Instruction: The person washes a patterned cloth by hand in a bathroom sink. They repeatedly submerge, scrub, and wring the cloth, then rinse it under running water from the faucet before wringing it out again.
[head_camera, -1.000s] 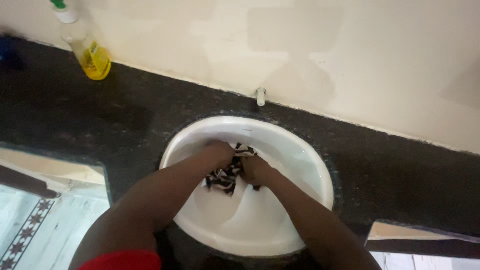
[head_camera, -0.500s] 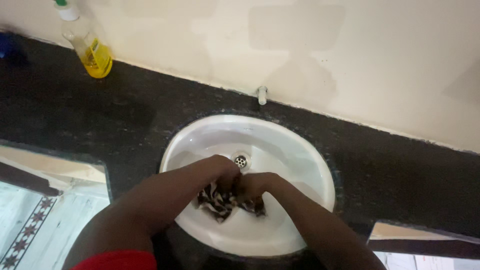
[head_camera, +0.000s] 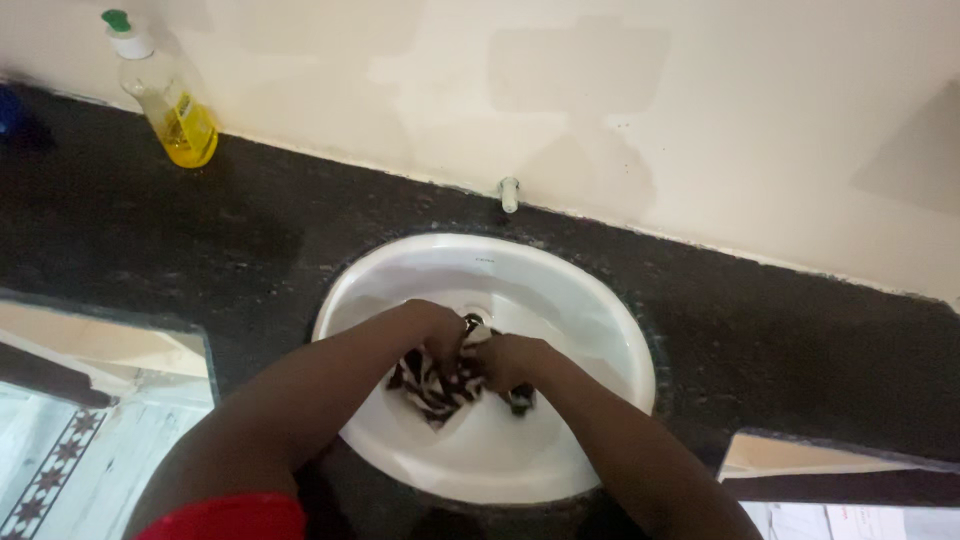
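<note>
Both of my hands are down in a white oval sink (head_camera: 590, 300) set into a black stone counter (head_camera: 200, 230). My left hand (head_camera: 437, 328) and my right hand (head_camera: 508, 360) are pressed close together, both gripping a bunched black-and-white patterned cloth (head_camera: 432, 385). The cloth hangs below my hands against the basin's lower wall. The drain is mostly hidden behind my hands.
A clear bottle of yellow liquid (head_camera: 172, 103) with a white and green cap stands at the back left by the cream wall. A small white tap stub (head_camera: 509, 193) sits behind the basin. Patterned floor tiles (head_camera: 50, 460) show at lower left.
My hands drew the cloth toward the near side of the basin, uncovering the drain, then pushed it back up over the drain.
</note>
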